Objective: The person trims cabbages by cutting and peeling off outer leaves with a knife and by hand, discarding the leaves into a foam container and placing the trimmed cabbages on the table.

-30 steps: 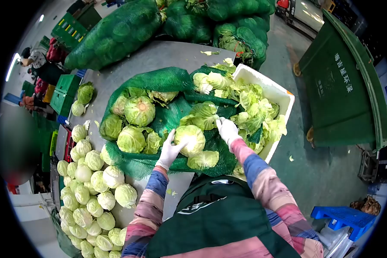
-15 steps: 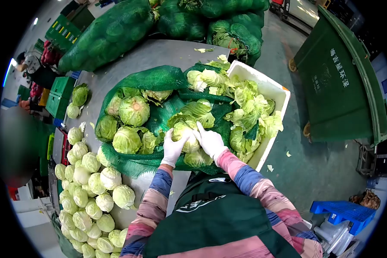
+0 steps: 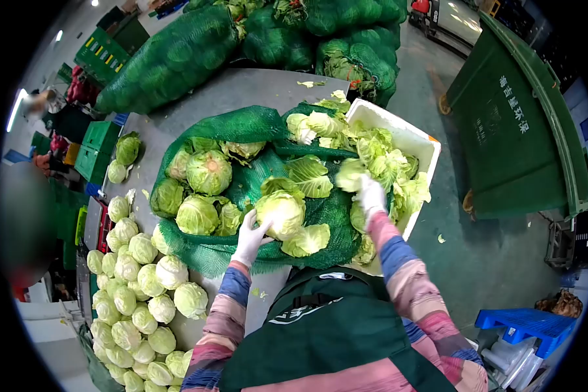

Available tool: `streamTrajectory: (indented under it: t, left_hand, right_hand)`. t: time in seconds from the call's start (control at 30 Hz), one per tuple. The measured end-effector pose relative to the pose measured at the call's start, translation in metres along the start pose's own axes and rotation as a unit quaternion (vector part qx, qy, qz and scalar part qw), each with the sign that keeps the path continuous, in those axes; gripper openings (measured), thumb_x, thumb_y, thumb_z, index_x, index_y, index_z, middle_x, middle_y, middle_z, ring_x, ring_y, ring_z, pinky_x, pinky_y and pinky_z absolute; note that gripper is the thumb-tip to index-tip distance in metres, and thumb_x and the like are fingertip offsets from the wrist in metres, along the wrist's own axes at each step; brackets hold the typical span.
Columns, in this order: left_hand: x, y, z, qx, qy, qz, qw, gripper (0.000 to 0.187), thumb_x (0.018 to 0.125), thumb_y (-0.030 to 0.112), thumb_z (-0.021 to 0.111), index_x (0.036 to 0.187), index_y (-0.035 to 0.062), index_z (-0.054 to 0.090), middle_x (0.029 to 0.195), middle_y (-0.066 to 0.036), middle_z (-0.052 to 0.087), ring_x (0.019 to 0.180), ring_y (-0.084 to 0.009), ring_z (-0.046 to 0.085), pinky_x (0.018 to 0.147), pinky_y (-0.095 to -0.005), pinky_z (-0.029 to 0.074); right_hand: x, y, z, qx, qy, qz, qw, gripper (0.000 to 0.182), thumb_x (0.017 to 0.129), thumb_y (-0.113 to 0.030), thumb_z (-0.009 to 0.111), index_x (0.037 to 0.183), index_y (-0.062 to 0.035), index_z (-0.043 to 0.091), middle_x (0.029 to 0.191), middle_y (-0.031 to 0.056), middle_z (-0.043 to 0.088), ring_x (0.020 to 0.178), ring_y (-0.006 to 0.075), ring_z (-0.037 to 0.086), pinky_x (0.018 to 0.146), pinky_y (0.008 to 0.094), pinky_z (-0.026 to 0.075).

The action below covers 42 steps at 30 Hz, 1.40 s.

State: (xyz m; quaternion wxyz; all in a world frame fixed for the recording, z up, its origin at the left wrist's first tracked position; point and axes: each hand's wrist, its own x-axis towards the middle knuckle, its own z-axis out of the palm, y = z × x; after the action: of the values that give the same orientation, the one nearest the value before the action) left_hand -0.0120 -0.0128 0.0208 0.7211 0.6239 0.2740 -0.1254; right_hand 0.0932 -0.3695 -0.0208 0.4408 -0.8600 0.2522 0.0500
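Note:
A pale green cabbage (image 3: 281,214) rests on the green mesh sack (image 3: 326,212). My left hand (image 3: 248,238), in a white glove, grips the cabbage's left side with fingers and thumb. To the right, my gloved right hand (image 3: 372,196) holds a cabbage leaf (image 3: 351,175), smeared by motion, at the edge of a white foam box (image 3: 426,147) heaped with leaves. Loose outer leaves lie around the cabbage, one dark green leaf (image 3: 309,176) behind it and a paler leaf (image 3: 307,240) in front. More untrimmed cabbages (image 3: 209,172) sit in the sack's opening at left.
Several trimmed cabbages (image 3: 127,300) are piled on the metal table (image 3: 268,81) at left. Full mesh sacks (image 3: 176,62) lie along its far side. A large green wheeled bin (image 3: 513,124) stands on the right, with a blue pallet (image 3: 526,321) below. A person (image 3: 62,111) is at far left.
My right hand has left the cabbage and moved right to the foam box with a leaf. My left hand stays at the cabbage's left side. A pale leaf now lies spread in front.

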Motion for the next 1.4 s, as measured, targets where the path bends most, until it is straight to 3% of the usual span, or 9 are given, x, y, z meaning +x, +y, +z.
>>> streamTrajectory:
  t: [0.03, 0.13, 0.17, 0.2, 0.33, 0.73, 1.03, 1.17, 1.4]
  left_hand:
    - [0.001, 0.000, -0.003, -0.017, -0.002, 0.002, 1.000, 0.071, 0.086, 0.012, 0.071, 0.145, 0.0025, 0.032, 0.140, -0.012, 0.047, 0.116, -0.0231, 0.057, 0.073, -0.0326, 0.058]
    - [0.016, 0.011, 0.004, 0.111, -0.043, 0.028, 0.992, 0.070, 0.081, 0.013, 0.075, 0.140, 0.0015, 0.040, 0.135, -0.013, 0.053, 0.117, -0.0233, 0.056, 0.083, -0.0349, 0.056]
    - [0.026, 0.011, 0.013, 0.314, -0.037, 0.285, 0.905, 0.069, 0.075, 0.014, 0.080, 0.133, -0.0013, 0.048, 0.130, -0.015, 0.057, 0.116, -0.0250, 0.057, 0.092, -0.0356, 0.051]
    - [0.022, 0.021, 0.025, 0.336, -0.003, 0.294, 0.895, 0.070, 0.072, 0.015, 0.082, 0.131, -0.0023, 0.050, 0.127, -0.016, 0.058, 0.114, -0.0265, 0.058, 0.095, -0.0359, 0.048]
    - [0.021, 0.009, 0.057, 0.343, 0.182, 0.282, 0.877, 0.086, 0.067, 0.027, 0.085, 0.135, -0.0050, 0.044, 0.128, -0.022, 0.052, 0.119, -0.0348, 0.051, 0.104, -0.0398, 0.040]
    - [0.023, 0.017, 0.062, 0.311, 0.073, 0.193, 0.928, 0.101, 0.062, 0.038, 0.090, 0.137, -0.0068, 0.039, 0.130, -0.024, 0.056, 0.119, -0.0289, 0.057, 0.101, -0.0349, 0.045]
    - [0.035, 0.022, 0.070, 0.265, 0.067, 0.154, 0.950, 0.093, 0.063, 0.036, 0.089, 0.132, -0.0065, 0.043, 0.125, -0.023, 0.058, 0.116, -0.0281, 0.058, 0.099, -0.0355, 0.046]
    - [0.024, 0.016, 0.082, 0.352, 0.107, 0.181, 0.912, 0.091, 0.062, 0.033, 0.089, 0.131, -0.0052, 0.044, 0.131, -0.022, 0.054, 0.120, -0.0277, 0.054, 0.102, -0.0347, 0.043]
    - [0.008, -0.010, 0.016, 0.144, 0.031, 0.168, 0.975, 0.083, 0.072, 0.020, 0.084, 0.137, -0.0056, 0.038, 0.128, -0.019, 0.053, 0.110, -0.0229, 0.058, 0.087, -0.0323, 0.052]
  right_hand:
    - [-0.005, -0.018, -0.020, -0.147, -0.035, -0.011, 0.988, 0.058, 0.099, -0.046, 0.042, 0.143, -0.0084, 0.044, 0.109, 0.0192, 0.068, 0.095, 0.0355, 0.066, 0.089, 0.0398, 0.048]
    - [-0.035, -0.052, 0.013, -0.053, -0.088, -0.120, 0.987, 0.060, 0.097, -0.050, 0.044, 0.149, -0.0218, 0.033, 0.102, 0.0194, 0.069, 0.092, 0.0382, 0.065, 0.086, 0.0411, 0.049]
    - [-0.043, -0.056, 0.028, -0.038, -0.118, -0.173, 0.977, 0.060, 0.097, -0.051, 0.044, 0.149, -0.0243, 0.033, 0.099, 0.0192, 0.069, 0.090, 0.0385, 0.066, 0.084, 0.0418, 0.050]
    - [-0.052, -0.060, 0.042, -0.020, -0.149, -0.225, 0.963, 0.059, 0.096, -0.051, 0.045, 0.149, -0.0267, 0.033, 0.096, 0.0190, 0.070, 0.087, 0.0388, 0.066, 0.081, 0.0426, 0.051]
    - [-0.070, -0.064, 0.070, -0.133, -0.263, -0.236, 0.926, 0.051, 0.098, -0.050, 0.038, 0.143, -0.0262, 0.044, 0.099, 0.0243, 0.067, 0.091, 0.0394, 0.065, 0.082, 0.0449, 0.050]
    - [-0.076, -0.062, 0.060, -0.207, -0.173, -0.490, 0.829, 0.060, 0.099, -0.046, 0.042, 0.147, -0.0123, 0.033, 0.063, 0.0163, 0.063, 0.055, 0.0336, 0.064, 0.051, 0.0445, 0.050]
    - [-0.073, -0.082, 0.067, -0.246, -0.186, -0.372, 0.876, 0.054, 0.098, -0.051, 0.040, 0.146, -0.0238, 0.038, 0.067, 0.0193, 0.065, 0.059, 0.0352, 0.065, 0.055, 0.0447, 0.052]
    - [-0.053, -0.085, 0.073, -0.067, -0.147, -0.192, 0.968, 0.053, 0.098, -0.053, 0.035, 0.129, -0.0174, 0.059, 0.102, 0.0220, 0.067, 0.097, 0.0392, 0.063, 0.087, 0.0447, 0.049]
    - [-0.007, -0.034, 0.042, -0.094, -0.097, -0.066, 0.989, 0.052, 0.098, -0.048, 0.039, 0.130, -0.0117, 0.058, 0.110, 0.0195, 0.067, 0.099, 0.0358, 0.065, 0.087, 0.0441, 0.049]
